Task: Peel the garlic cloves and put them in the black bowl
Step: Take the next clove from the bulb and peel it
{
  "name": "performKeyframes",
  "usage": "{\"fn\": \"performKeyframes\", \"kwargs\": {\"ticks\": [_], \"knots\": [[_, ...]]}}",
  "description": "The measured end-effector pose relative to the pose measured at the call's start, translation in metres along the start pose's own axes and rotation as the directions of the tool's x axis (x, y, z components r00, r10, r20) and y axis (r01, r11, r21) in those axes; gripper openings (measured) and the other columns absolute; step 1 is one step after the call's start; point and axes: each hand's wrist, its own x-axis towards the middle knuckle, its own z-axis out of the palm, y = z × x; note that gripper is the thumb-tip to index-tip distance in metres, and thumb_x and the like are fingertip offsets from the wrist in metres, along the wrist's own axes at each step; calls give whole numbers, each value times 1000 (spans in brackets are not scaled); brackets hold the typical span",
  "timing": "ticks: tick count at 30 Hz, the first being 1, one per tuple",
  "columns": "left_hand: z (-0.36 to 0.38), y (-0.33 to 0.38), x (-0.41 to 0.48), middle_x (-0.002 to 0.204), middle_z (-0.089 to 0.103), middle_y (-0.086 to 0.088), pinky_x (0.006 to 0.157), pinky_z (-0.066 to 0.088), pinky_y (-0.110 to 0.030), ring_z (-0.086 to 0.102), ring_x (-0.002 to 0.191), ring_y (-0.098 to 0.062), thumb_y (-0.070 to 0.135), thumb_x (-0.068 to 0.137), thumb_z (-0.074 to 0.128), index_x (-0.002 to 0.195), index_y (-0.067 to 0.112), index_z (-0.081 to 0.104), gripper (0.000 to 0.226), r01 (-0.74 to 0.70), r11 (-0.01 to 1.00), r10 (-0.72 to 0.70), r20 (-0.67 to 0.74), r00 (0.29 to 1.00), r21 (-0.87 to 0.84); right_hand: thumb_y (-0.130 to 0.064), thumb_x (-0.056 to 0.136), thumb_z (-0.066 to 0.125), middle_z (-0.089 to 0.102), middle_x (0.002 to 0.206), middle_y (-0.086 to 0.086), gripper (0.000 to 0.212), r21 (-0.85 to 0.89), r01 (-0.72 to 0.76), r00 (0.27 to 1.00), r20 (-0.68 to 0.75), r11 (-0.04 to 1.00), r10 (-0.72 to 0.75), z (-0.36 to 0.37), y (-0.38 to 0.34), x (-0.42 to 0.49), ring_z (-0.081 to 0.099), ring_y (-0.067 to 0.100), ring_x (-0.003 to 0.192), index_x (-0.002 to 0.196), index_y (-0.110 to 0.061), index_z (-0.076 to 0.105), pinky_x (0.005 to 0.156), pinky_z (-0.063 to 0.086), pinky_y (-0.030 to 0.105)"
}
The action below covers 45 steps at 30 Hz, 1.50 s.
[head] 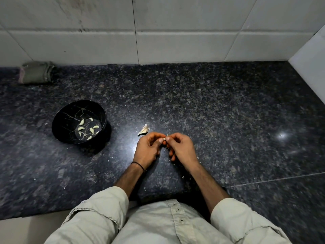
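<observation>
A small garlic clove (164, 139) is pinched between the fingertips of my left hand (148, 148) and my right hand (182, 147), just above the dark granite counter (219, 111); most of it is hidden by my fingers. Just beyond my hands lies a piece of garlic with papery skin (143, 130). The black bowl (66, 132) stands to the left of my hands and holds several peeled cloves (88, 128).
A folded grey-green cloth (36, 72) lies at the back left against the white tiled wall (175, 29). Another white wall (311, 64) closes the right side. Small bits of skin (182, 176) are scattered on the counter near my wrists.
</observation>
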Motion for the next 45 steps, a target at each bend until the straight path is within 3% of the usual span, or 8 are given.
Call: {"fn": "performKeyframes", "kwargs": {"ticks": [6,20,33,42,45], "knots": [[1,-4,1,75,72,-3,49,42,-30,47,52,-22,1,96,58,97,13,70,17,11,1000,-11,-1,1000,-15,-14,97,60,64,69,12,18,12,-51,998,24,999,51,-3,-3,4,49,17,45,87,0,67,34,38,24],[0,0,1,76,71,-3,50,46,-33,48,50,-16,1,97,56,96,14,70,19,-17,1000,17,14,1000,22,-3,91,61,67,72,14,13,128,-77,997,3,989,77,-2,-6,2,48,12,43,87,8,65,34,33,22],[1,-1,-1,79,74,0,57,50,-38,52,54,-19,3,95,61,96,16,71,17,-18,1000,18,5,1000,16,-9,91,61,62,61,7,11,100,-2,1000,-24,995,5,-1,1,-1,49,16,46,81,-5,63,36,35,24],[1,-5,2,83,75,-5,72,56,-55,63,69,-30,10,93,66,88,24,74,17,-2,1000,2,-6,1000,-6,-12,91,64,61,61,4,12,71,40,999,-26,997,-38,0,4,-3,49,16,49,82,-5,63,39,37,25],[2,-3,1,78,74,-5,62,52,-46,57,61,-25,10,94,65,87,23,73,17,4,1000,-3,-16,1000,10,-13,91,65,63,64,6,12,68,58,998,-32,996,-56,0,6,-3,50,14,50,83,-4,63,40,38,24]]}}
